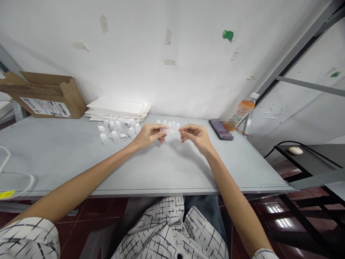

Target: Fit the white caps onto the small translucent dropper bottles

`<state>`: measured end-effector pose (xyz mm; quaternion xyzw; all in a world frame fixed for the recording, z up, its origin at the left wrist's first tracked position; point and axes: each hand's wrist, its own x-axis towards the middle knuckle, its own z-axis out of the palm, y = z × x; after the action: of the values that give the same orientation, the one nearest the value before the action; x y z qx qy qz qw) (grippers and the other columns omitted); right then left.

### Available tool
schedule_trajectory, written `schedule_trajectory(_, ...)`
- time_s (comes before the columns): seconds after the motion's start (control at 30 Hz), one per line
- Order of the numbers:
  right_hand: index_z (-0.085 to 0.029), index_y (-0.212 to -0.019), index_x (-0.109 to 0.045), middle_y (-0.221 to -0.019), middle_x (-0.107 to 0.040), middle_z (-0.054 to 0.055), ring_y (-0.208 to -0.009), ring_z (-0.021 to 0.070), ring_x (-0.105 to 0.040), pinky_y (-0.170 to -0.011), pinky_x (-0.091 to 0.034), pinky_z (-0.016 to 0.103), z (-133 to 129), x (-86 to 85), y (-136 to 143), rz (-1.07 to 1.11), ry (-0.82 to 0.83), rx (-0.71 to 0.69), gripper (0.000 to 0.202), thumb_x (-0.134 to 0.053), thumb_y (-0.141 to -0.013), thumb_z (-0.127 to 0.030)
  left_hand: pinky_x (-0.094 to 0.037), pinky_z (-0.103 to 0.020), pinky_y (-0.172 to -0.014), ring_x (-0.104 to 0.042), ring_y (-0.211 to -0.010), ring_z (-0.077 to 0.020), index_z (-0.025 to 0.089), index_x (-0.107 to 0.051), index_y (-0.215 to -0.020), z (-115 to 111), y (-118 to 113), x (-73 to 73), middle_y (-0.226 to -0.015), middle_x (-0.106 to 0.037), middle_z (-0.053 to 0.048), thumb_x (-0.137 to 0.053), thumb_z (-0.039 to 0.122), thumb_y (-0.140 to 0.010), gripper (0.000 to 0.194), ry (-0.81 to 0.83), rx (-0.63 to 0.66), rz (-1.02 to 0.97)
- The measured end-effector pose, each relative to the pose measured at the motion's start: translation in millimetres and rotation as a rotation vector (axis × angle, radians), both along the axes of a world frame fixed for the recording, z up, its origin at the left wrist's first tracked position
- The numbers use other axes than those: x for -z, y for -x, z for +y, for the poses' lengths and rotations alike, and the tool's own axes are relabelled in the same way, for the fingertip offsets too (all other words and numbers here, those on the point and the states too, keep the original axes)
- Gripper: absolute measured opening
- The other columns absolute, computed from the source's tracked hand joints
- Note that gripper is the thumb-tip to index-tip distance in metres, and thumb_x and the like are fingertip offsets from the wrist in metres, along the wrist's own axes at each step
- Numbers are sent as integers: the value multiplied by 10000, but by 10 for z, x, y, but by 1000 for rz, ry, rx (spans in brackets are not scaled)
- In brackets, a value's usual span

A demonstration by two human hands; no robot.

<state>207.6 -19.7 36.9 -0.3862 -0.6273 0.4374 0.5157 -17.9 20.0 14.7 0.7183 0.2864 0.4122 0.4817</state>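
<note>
My left hand (154, 135) is closed around a small translucent white plastic bottle (170, 131), held sideways above the table. At the bottle's right end, my right hand (194, 136) pinches with thumb and forefinger; the detail between those fingertips is too small to make out. Just behind my hands stand several small white bottles (173, 125) in a row, partly hidden by the fingers. To the left of my left hand is a loose group of similar white bottles (115, 136), some with thin looped straps at the neck.
The grey table (161, 169) meets a white wall. At the back left are an open cardboard box (51, 97) and a stack of white sheets (115, 108). A phone (221, 130) and an orange drink bottle (244, 108) are at the right. A white cable (27, 176) lies left.
</note>
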Motion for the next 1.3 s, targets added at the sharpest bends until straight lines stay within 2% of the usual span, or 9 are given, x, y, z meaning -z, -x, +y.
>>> schedule_trajectory(0.43,-164,-945,-701,-848,-678,49,-654,168,-689,-606,-583,332,5,47,54,-125,57,-46,332,-760,-753,-430,-527,-276,-491,-637,-483,-144,105,-620,-770,-80,-38,-41,-678,-628,-37,-639,482,-859,388,203,92,25)
schedule_trajectory(0.57,-150,-912,-704,-791,-693,59,-692,191,-706,-629,-597,344,32,108,67,-141,106,-93,329,-750,-752,-433,-522,-279,-492,-635,-494,-147,107,-642,-945,-96,-65,-15,-698,-631,-40,-561,491,-895,395,247,122,118)
schedule_trajectory(0.67,-137,-875,-715,-755,-698,60,-685,180,-696,-647,-602,337,41,148,90,-172,121,-116,318,-735,-754,-431,-511,-261,-522,-638,-596,-141,135,-664,-1094,-129,-99,9,-849,-666,-74,-527,467,-908,405,123,102,247)
schedule_trajectory(0.77,-132,-855,-711,-747,-696,57,-672,170,-691,-653,-602,327,42,178,135,-174,132,-132,330,-735,-749,-443,-476,-246,-570,-603,-658,-132,168,-705,-1065,-153,-128,44,-958,-692,-77,-521,438,-910,362,-118,26,361)
schedule_trajectory(0.83,-139,-881,-702,-771,-697,59,-674,171,-694,-622,-593,307,57,197,150,-168,129,-131,351,-718,-763,-470,-455,-247,-579,-572,-642,-131,172,-709,-1069,-151,-138,71,-919,-691,-63,-508,441,-912,371,-162,-5,370)
schedule_trajectory(0.93,-160,-960,-680,-813,-703,65,-665,167,-687,-557,-555,271,132,235,82,-191,79,0,358,-634,-829,-490,-423,-241,-523,-506,-562,-127,146,-674,-1142,-132,-137,95,-696,-588,-14,-491,452,-911,424,6,-24,311)
schedule_trajectory(1.03,-177,-946,-675,-821,-695,56,-636,161,-656,-567,-508,274,252,285,-117,-342,-95,371,251,-562,-863,-385,-353,-222,-456,-415,-480,-105,145,-643,-1141,-124,-125,86,-593,-433,45,-501,455,-905,415,130,-50,273)
schedule_trajectory(1.13,-185,-933,-695,-843,-709,57,-651,171,-633,-707,-484,321,349,338,-337,-604,-168,684,207,-517,-836,-231,-336,-212,-475,-367,-449,-85,196,-591,-1163,-134,-113,81,-572,-399,78,-541,443,-896,366,96,-30,281)
schedule_trajectory(1.3,-193,-975,-721,-860,-710,52,-666,169,-606,-699,-438,304,383,410,-415,-790,-115,650,255,-521,-818,-209,-377,-203,-540,-398,-454,-57,252,-468,-1240,-151,-128,127,-639,-430,88,-497,388,-939,331,73,16,233)
